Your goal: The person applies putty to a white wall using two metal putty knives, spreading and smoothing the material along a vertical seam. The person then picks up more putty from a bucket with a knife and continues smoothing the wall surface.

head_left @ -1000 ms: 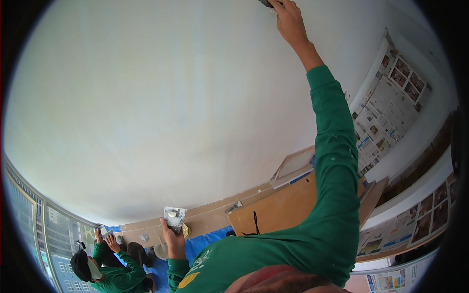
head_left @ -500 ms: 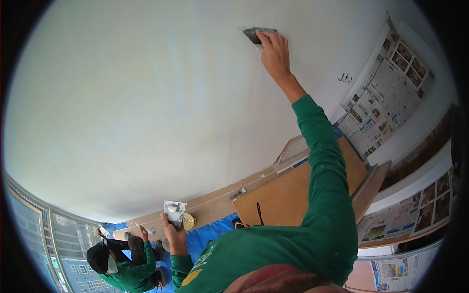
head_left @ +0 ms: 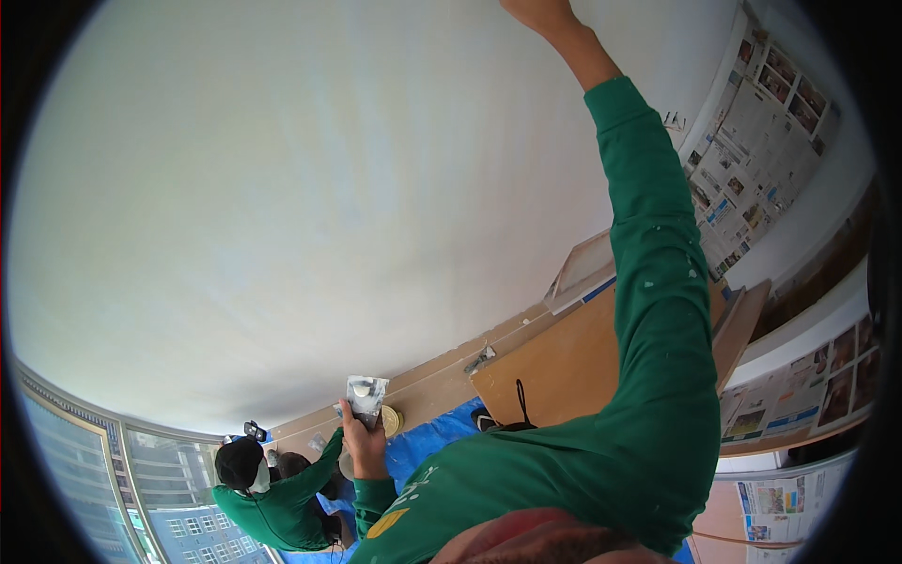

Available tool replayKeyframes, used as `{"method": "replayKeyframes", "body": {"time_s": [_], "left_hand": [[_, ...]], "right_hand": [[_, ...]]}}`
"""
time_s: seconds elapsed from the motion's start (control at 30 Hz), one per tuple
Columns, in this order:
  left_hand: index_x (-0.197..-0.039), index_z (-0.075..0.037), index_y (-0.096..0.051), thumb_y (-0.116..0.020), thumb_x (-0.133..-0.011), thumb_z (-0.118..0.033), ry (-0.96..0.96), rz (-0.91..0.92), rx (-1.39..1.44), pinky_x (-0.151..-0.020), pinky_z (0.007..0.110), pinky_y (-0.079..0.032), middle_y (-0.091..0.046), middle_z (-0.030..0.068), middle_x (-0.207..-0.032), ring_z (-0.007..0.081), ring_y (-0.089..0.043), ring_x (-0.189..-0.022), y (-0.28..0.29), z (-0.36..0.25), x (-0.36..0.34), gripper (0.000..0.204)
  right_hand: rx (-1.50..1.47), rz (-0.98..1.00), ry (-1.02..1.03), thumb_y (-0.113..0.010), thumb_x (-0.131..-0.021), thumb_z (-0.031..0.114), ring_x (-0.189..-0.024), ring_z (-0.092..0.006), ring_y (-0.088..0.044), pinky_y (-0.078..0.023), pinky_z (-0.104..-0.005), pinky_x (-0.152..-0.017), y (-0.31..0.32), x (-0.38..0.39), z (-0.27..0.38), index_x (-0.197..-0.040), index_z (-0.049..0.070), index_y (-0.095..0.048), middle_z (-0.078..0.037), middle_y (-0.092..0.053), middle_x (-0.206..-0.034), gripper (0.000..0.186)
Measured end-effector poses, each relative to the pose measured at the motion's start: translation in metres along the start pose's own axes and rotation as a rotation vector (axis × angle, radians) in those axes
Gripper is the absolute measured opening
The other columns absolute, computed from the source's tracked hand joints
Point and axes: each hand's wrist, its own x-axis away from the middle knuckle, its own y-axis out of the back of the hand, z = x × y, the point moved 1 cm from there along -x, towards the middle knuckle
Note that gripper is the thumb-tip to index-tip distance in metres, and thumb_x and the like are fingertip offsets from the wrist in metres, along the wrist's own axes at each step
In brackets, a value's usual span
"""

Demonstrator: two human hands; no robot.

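Observation:
High against the white wall (head_left: 310,188), my right hand (head_left: 545,11) reaches to the top edge of the view. Its fingers and whatever they hold are cut off there. Low in the middle, my left hand (head_left: 365,442) is closed around a flat grey metal scraper plate (head_left: 372,402), held in front of my body. A small lump of white putty (head_left: 363,388) sits on the plate. Just beyond it, a round tub of pale material (head_left: 391,419) stands by the foot of the wall.
At lower left a co-worker (head_left: 282,498) in green crouches beside the windows (head_left: 169,465). Blue sheeting (head_left: 423,442) covers the floor. A brown board (head_left: 554,362) lies right of centre, with a framed panel (head_left: 581,273) behind it. Newspaper (head_left: 752,169) covers surfaces at right.
My right hand has moved up the wall, taking the putty knife it held out of view. My left hand and its plate sit slightly farther right in view. The co-worker's pose has shifted.

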Motion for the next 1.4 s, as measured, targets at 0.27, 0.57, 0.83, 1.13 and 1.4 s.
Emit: {"method": "replayKeyframes", "body": {"time_s": [0.27, 0.57, 0.83, 1.13, 1.4], "left_hand": [[-0.126, -0.006, -0.061, -0.053, -0.107, -0.041, 0.053, 0.054, -0.108, -0.090, 0.041, -0.057, -0.070, 0.0071, -0.119, 0.0241, -0.069, -0.105, -0.007, -0.015, -0.005, 0.040], [-0.131, -0.004, -0.056, -0.046, -0.108, -0.043, 0.059, 0.014, -0.089, -0.077, 0.044, -0.061, -0.070, 0.0122, -0.119, 0.0302, -0.070, -0.101, -0.029, -0.024, -0.010, 0.046], [-0.126, -0.005, -0.061, -0.050, -0.108, -0.041, 0.118, 0.138, -0.219, -0.092, 0.042, -0.058, -0.071, 0.0091, -0.119, 0.0269, -0.070, -0.106, -0.029, -0.019, -0.011, 0.042], [-0.127, -0.005, -0.060, -0.052, -0.107, -0.041, 0.045, -0.025, -0.226, -0.095, 0.041, -0.057, -0.070, 0.0083, -0.122, 0.0258, -0.069, -0.110, -0.063, -0.019, 0.021, 0.042], [-0.133, -0.005, -0.058, -0.048, -0.109, -0.041, 0.057, 0.087, -0.229, -0.097, 0.040, -0.054, -0.068, 0.0082, -0.127, 0.0245, -0.067, -0.114, -0.083, 0.003, 0.022, 0.044]], "right_hand": [[0.036, -0.052, -0.110, -0.066, -0.071, -0.010, -0.109, -0.0267, -0.059, -0.049, -0.0395, -0.093, -0.043, 0.127, 0.026, -0.128, 0.011, -0.068, -0.003, -0.065, -0.119, 0.061], [-0.045, 0.039, -0.302, -0.069, -0.068, -0.010, -0.113, -0.0249, -0.058, -0.045, -0.0405, -0.097, -0.074, 0.240, 0.079, -0.128, 0.009, -0.067, -0.002, -0.063, -0.120, 0.063], [-0.102, 0.096, -0.403, -0.067, -0.069, -0.011, -0.119, -0.0261, -0.056, -0.045, -0.0413, -0.100, -0.107, 0.338, 0.129, -0.129, 0.007, -0.066, -0.003, -0.062, -0.124, 0.064], [-0.192, 0.176, -0.527, -0.071, -0.066, -0.009, -0.121, -0.0304, -0.053, -0.044, -0.0449, -0.102, -0.138, 0.450, 0.187, -0.136, 0.006, -0.062, -0.007, -0.058, -0.128, 0.072], [-0.278, 0.318, -0.667, -0.068, -0.070, -0.010, -0.125, -0.0334, -0.051, -0.040, -0.0469, -0.108, -0.136, 0.495, 0.233, -0.135, 0.005, -0.060, -0.012, -0.056, -0.128, 0.067]]}}
